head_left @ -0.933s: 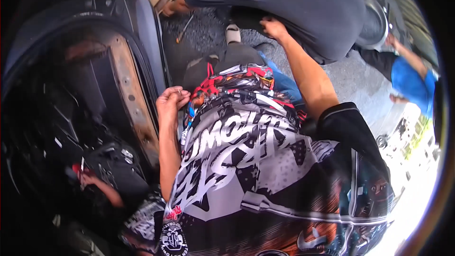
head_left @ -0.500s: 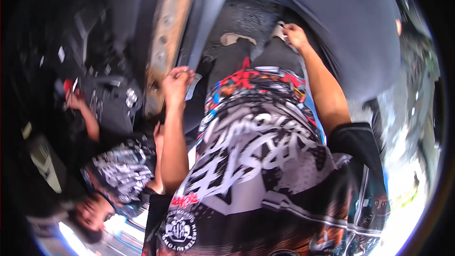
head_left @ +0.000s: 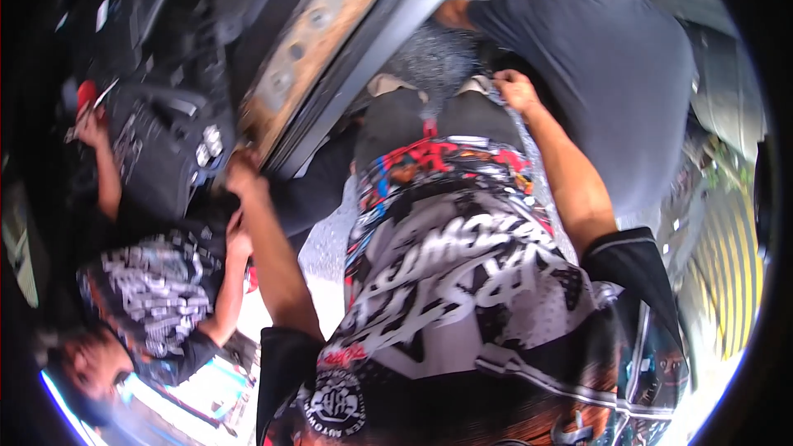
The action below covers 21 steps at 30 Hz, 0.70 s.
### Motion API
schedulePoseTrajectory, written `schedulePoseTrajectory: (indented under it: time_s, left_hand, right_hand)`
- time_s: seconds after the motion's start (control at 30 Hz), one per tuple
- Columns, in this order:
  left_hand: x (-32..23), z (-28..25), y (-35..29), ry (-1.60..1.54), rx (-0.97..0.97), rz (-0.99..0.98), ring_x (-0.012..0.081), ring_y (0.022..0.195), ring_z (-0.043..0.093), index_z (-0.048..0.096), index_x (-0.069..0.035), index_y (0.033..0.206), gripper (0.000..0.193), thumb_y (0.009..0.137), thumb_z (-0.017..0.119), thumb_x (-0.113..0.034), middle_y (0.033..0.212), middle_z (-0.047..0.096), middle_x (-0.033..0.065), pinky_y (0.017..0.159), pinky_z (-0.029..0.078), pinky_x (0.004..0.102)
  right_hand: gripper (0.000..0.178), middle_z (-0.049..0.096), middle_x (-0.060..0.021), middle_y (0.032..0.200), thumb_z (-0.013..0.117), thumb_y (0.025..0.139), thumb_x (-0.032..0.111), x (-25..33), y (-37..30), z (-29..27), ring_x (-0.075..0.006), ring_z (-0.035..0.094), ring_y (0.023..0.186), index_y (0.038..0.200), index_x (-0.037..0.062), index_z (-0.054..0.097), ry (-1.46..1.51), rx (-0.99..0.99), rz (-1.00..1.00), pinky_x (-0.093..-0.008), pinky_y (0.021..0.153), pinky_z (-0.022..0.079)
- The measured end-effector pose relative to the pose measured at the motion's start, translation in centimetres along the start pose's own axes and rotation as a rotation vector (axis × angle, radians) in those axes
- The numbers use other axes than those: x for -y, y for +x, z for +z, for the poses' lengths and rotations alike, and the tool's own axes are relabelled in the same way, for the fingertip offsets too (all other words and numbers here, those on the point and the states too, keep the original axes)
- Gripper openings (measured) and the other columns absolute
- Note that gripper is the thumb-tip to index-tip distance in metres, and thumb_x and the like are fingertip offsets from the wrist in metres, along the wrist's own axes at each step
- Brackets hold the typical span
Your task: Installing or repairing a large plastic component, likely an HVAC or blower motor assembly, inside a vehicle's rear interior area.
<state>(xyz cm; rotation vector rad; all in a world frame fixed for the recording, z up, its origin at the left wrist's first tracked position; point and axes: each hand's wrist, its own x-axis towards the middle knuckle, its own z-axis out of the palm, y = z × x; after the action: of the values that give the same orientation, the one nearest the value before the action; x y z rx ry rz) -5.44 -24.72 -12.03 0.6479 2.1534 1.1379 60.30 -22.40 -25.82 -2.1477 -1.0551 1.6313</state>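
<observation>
My left hand is at the near end of a brown, rust-stained vehicle sill with round holes. That hand is blurred, and its fingers cannot be made out. To the right, my right hand is raised beside my knee, close to the back of a person in a dark grey shirt. Its fingers are curled together, and anything between them is too small to make out. A dark door-frame edge runs along the sill.
At the left, another person in a patterned shirt holds a red-ended tool inside the dark vehicle interior. A black plastic panel lies beside that hand. Rough grey ground shows beyond my shoes. Yellow stripes appear far right.
My left hand has moved left and down to the sill's near end. The right hand stays about where it was. More of the grey-shirted person now shows, and the view has shifted.
</observation>
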Motion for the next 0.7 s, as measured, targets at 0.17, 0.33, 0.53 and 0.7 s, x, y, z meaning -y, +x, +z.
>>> schedulePoseTrajectory:
  time_s: [0.17,0.33,0.53,0.7]
  left_hand:
    - [-6.4,12.5,-8.8,0.210,-0.077,0.005,0.0160,0.065,0.060,0.059,0.001,0.114,0.030,0.085,0.064,-0.004,0.083,0.064,0.0102,0.054,0.049,0.0272]
    - [-8.2,21.3,-18.6,0.372,0.586,0.203,0.0110,0.082,0.060,0.068,0.001,0.103,0.020,0.088,0.055,0.004,0.097,0.067,0.0058,0.074,0.050,0.0261]
    - [-16.8,33.9,-22.1,0.481,1.027,0.755,0.0171,0.089,0.064,0.067,0.002,0.103,0.023,0.085,0.052,0.005,0.100,0.065,0.0091,0.079,0.051,0.0284]
    - [-18.7,37.1,-19.1,0.470,1.077,0.554,0.0162,0.087,0.065,0.067,0.002,0.108,0.030,0.083,0.051,0.004,0.098,0.067,0.0089,0.076,0.052,0.0283]
  right_hand:
    - [0.030,0.071,-0.0156,0.091,0.066,0.085,0.024,-3.9,-3.0,0.4,-0.0242,0.069,0.083,0.107,0.0043,0.067,0.282,-0.116,0.224,-0.0358,0.079,0.053]
    - [0.035,0.066,-0.0042,0.098,0.064,0.089,0.021,-3.8,-5.1,0.0,-0.0137,0.062,0.077,0.121,0.0083,0.059,0.502,-0.131,0.335,-0.0291,0.062,0.050]
    - [0.039,0.068,-0.0054,0.096,0.065,0.088,0.019,-6.5,-7.0,-5.0,-0.0128,0.061,0.080,0.124,0.0054,0.059,0.931,-0.441,0.360,-0.0305,0.062,0.050]
    - [0.084,0.058,-0.0210,0.131,0.082,0.071,0.028,-2.4,-6.2,-2.2,-0.0321,0.054,0.123,0.142,0.0006,0.044,0.536,-0.427,0.001,-0.0398,0.104,0.043]
